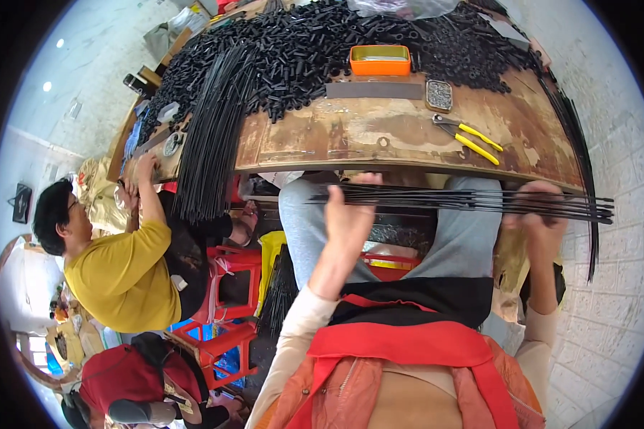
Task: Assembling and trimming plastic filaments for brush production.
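A loose bundle of thin black rods [444, 199] lies level over my lap, just off the table's front edge. My right hand [539, 211] is closed around it near the right end, where the tips fan out past my fist. Around the left end is my left hand [349, 214], its thumb raised on one side and its fingertips showing on the far side. The rods pass between them, and part of that grip is hidden. On the table lie yellow-handled pliers [472, 139], beyond the bundle.
A wooden table [300, 139] carries a heap of short black tubular pieces [293, 53], an orange box [379, 66], a small metal tin [438, 95] and long black rods [211, 143] overhanging its edge. A person in yellow [122, 275] works at left, near red stools [235, 282].
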A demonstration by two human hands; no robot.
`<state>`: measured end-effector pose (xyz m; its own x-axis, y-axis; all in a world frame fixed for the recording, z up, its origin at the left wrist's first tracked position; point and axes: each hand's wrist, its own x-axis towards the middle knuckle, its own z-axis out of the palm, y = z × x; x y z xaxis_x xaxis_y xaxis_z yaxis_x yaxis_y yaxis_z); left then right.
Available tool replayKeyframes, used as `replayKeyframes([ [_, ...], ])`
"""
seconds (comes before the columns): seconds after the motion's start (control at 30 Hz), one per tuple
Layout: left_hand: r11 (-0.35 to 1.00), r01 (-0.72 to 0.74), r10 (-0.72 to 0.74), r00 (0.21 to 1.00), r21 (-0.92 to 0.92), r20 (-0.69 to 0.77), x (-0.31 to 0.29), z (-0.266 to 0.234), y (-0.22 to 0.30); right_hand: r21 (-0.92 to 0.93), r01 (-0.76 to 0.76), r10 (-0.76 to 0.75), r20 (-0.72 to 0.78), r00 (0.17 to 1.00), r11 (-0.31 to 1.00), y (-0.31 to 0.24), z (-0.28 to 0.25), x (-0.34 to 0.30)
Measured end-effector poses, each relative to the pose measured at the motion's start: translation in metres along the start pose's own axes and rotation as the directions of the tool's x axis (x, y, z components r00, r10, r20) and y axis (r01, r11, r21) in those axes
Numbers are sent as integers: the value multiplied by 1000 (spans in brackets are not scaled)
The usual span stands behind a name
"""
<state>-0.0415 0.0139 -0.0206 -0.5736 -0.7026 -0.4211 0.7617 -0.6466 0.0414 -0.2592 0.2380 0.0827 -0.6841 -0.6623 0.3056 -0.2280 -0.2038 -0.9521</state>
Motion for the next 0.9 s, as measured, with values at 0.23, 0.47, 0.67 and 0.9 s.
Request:
replayKeyframes([
  [0.23,680,607,-691,718,411,81,42,-124,-13,-174,444,-405,218,888,879,-26,-9,4],
  [0.47,160,-378,-267,873,912,408,-56,-3,-35,-51,-231,229,449,864,972,54,103,-38],
  [0.67,230,-376,-186,888,897,420,-73,21,-30,81,-436,323,553,768,896,26,94,-15],
  [0.9,188,-407,-161,885,894,437,-72,34,-33,232,-453,309,470,827,861,35,88,-20],
])
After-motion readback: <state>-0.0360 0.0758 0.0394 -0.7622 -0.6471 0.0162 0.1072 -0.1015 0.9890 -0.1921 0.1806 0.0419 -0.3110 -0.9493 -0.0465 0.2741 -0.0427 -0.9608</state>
